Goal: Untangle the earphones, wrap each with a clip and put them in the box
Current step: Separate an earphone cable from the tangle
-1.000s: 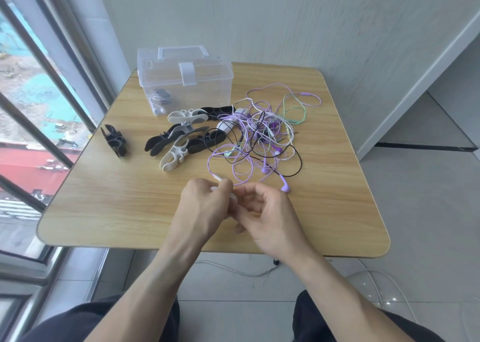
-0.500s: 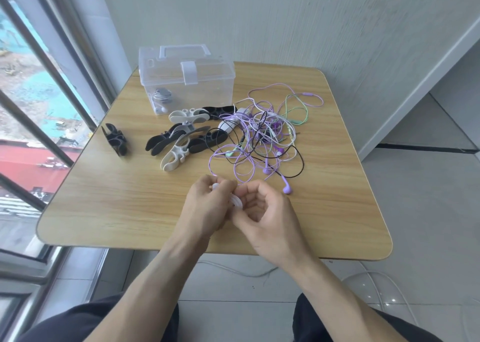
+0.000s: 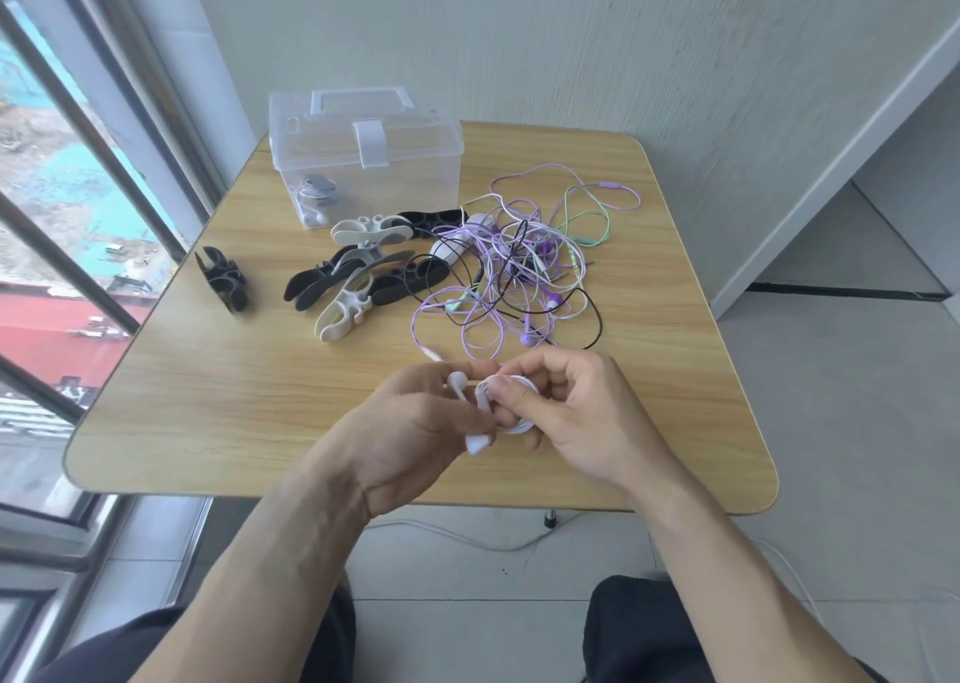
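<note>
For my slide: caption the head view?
Both hands hold white earphones near tangled cables.

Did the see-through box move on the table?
No. The clear box sits at the same far left corner of the table, beside the clips, as before; only the camera shifted slightly.

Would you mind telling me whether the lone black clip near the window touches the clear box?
Apart. The head view shows bare tabletop between the black clip and the clear box.
</note>
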`<action>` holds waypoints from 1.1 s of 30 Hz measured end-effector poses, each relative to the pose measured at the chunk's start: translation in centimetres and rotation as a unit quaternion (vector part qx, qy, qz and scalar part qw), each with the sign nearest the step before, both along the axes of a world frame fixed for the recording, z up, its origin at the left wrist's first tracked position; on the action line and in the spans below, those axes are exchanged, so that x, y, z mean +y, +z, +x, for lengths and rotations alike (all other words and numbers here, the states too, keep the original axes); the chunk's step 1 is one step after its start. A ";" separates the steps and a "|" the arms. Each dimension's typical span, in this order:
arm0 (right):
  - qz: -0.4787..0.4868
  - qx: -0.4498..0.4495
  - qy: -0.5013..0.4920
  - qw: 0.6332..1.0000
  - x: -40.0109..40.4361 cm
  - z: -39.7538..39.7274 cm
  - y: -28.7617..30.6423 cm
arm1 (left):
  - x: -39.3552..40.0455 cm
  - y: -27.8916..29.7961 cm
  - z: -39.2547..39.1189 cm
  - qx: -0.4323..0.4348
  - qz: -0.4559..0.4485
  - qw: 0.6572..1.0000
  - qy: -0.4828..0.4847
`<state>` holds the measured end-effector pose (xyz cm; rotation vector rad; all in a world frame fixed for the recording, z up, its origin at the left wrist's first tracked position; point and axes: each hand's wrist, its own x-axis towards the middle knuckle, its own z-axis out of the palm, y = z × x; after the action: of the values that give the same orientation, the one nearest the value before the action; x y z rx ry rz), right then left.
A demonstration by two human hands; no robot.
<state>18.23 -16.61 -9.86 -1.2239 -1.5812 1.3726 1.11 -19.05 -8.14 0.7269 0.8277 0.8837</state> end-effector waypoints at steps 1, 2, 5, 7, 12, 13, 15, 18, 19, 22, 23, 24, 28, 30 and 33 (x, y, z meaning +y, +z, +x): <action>-0.001 -0.004 -0.002 1.000 0.0 0.2 -0.1 | -0.2 -0.2 0.1 0.028 0.023 0.999 -0.006; 0.001 -0.010 -0.002 1.000 0.0 0.3 -0.2 | -0.3 -0.4 0.2 0.067 0.045 0.997 -0.004; 0.018 -0.028 0.003 0.999 0.0 0.4 -0.3 | -0.6 -1.1 0.2 0.200 0.088 0.976 0.017; 0.037 -0.047 0.009 0.998 0.0 0.5 -0.3 | -0.7 -1.1 0.1 0.279 0.111 0.954 0.016; 0.111 -0.124 0.044 0.985 0.3 1.4 0.3 | -0.6 -1.2 -0.3 0.334 0.129 0.933 -0.031; 0.117 -0.139 0.050 0.982 0.3 1.5 0.4 | -0.7 -1.2 -0.2 0.341 0.124 0.931 -0.046; 0.131 -0.162 0.063 0.976 0.3 1.8 0.4 | -0.7 -1.4 0.1 0.362 0.127 0.921 -0.072; 0.135 -0.174 0.085 0.972 0.1 1.9 0.4 | -0.9 -1.3 0.2 0.399 0.153 0.902 -0.069; 0.132 -0.174 0.093 0.971 0.1 1.9 0.3 | -0.8 -1.2 0.2 0.412 0.164 0.894 -0.067; 0.121 -0.167 0.101 0.973 0.1 1.9 0.1 | -0.8 -1.5 0.1 0.452 0.192 0.870 -0.040; 0.120 -0.154 0.095 0.976 0.1 1.9 0.2 | -0.8 -1.6 0.2 0.463 0.200 0.863 -0.016; 0.115 -0.128 0.085 0.981 0.1 1.8 0.3 | -0.8 -1.7 0.3 0.469 0.210 0.858 0.010; 0.063 -0.011 0.023 0.998 0.3 1.2 0.3 | -0.3 -1.3 0.2 0.439 0.220 0.866 0.093; 0.029 0.027 0.016 0.999 0.4 0.6 0.1 | -0.2 -1.2 -0.2 0.397 0.187 0.890 0.125; -0.026 0.120 0.004 0.992 0.0 -0.7 -0.2 | -0.3 -1.2 -0.4 0.340 0.151 0.914 0.163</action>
<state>17.56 -16.62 -10.04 -1.0381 -1.3918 1.5125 0.75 -19.34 -9.36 1.2269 1.4830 1.0851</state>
